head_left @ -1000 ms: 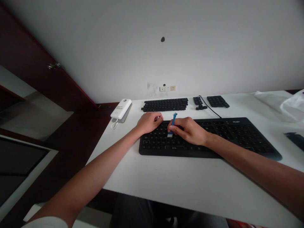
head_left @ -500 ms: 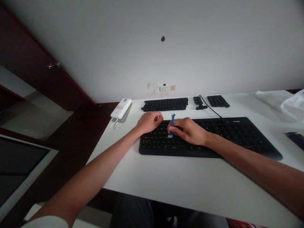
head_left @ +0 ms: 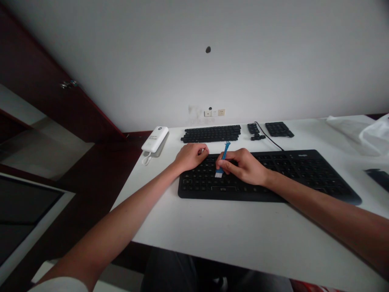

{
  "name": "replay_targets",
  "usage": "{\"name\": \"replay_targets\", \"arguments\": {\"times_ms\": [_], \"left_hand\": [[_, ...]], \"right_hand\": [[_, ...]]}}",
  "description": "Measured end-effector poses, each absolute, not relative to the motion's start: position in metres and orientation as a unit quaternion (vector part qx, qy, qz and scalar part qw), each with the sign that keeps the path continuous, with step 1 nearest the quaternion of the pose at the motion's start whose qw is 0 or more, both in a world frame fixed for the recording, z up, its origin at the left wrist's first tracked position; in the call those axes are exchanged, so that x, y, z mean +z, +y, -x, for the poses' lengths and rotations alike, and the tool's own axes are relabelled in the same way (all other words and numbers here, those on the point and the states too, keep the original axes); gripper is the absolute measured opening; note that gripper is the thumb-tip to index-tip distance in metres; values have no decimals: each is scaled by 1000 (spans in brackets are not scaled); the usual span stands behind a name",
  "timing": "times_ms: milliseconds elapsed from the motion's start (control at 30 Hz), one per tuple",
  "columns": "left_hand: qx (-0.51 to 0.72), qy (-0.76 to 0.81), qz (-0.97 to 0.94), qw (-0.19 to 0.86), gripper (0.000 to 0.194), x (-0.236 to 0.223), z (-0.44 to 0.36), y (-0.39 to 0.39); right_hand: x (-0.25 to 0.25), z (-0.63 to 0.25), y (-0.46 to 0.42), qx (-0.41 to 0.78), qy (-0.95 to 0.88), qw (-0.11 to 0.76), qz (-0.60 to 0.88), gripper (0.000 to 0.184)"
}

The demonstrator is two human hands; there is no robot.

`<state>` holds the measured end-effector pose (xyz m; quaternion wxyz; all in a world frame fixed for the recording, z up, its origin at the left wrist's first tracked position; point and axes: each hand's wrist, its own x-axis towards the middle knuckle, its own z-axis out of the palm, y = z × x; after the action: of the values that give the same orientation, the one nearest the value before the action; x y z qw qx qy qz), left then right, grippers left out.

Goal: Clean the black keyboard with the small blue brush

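A long black keyboard [head_left: 304,172] lies across the white desk [head_left: 219,231]. My right hand [head_left: 247,166] pinches a small blue brush [head_left: 223,159] with white bristles, the bristles resting on the keys near the keyboard's left part. My left hand [head_left: 191,156] is curled into a loose fist on the keyboard's upper left corner, holding it down; nothing shows inside the fingers.
A second black keyboard [head_left: 212,133] lies at the back by the wall, with loose key blocks [head_left: 278,129] and a cable [head_left: 269,140] to its right. A white power bank [head_left: 154,139] sits back left. White plastic [head_left: 364,132] lies far right. The desk's left edge drops off.
The brush handle has tilted to the right and the right hand shifted slightly right and up. The left hand has stayed put.
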<state>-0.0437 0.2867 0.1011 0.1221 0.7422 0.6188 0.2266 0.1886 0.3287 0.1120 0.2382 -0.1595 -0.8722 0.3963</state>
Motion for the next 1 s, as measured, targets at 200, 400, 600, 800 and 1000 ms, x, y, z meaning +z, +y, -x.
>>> {"name": "replay_targets", "arguments": {"times_ms": [200, 400, 600, 800, 1000], "left_hand": [[224, 614, -747, 121, 29, 101, 44, 286], [226, 617, -744, 120, 30, 102, 43, 286], [227, 623, -738, 122, 29, 100, 43, 287], [223, 623, -739, 124, 28, 100, 44, 288], [222, 624, -738, 128, 29, 100, 44, 288]], "right_hand": [[112, -186, 323, 376, -882, 229, 168, 30], [112, -186, 319, 367, -891, 223, 145, 29], [110, -184, 320, 333, -912, 226, 86, 28], [105, -183, 320, 293, -931, 207, 71, 28], [109, -184, 320, 325, -923, 194, 71, 30]]}}
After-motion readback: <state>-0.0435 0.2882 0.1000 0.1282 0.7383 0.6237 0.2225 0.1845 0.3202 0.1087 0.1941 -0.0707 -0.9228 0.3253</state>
